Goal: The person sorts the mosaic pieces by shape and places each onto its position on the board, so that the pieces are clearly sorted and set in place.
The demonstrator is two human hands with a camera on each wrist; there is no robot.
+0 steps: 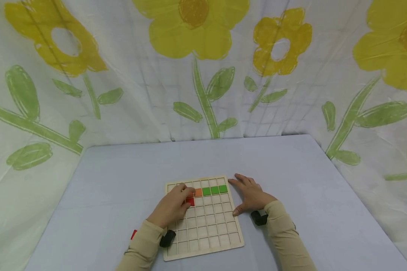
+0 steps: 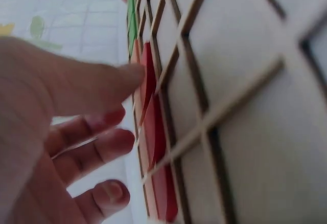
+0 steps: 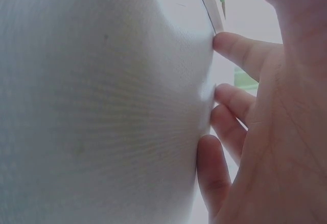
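A wooden grid board [image 1: 203, 244] lies on the table. Three green tiles [image 1: 215, 189] and an orange tile [image 1: 198, 192] fill part of its second row from the back. My left hand [image 1: 171, 205] reaches over the board's left part, its thumb touching a red tile [image 2: 149, 75] that sits in the row below; the index finger is mostly hidden behind the thumb in the left wrist view. Further red tiles [image 2: 157, 132] show beside it there. At the board's right edge, my right hand [image 1: 252, 194] rests with fingers spread, thumb and a fingertip at the rim.
Another red piece [image 1: 133, 234] lies on the pale table [image 1: 98, 210], left of the board and partly behind my left sleeve. A black wrist camera [image 1: 167, 238] overhangs the board's left edge. A flowered curtain [image 1: 129, 113] stands behind the table.
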